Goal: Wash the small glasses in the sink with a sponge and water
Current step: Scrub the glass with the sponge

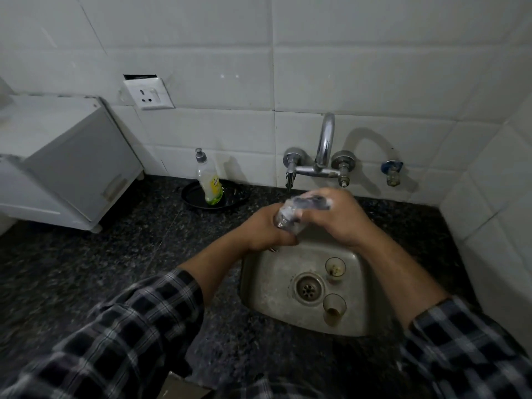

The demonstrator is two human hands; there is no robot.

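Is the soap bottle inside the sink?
No, the soap bottle stands on a black dish on the counter, left of the sink.

Both forearms, bare below rolled dark-and-white checked sleeves (138,326), reach up from the lower corners of the frame and meet near its centre. The left hand (267,228) curls round the lower end of a tilted small clear glass (283,220). The right hand (339,218), back upward, curls its foamy fingers (325,194) over the glass's upper end.
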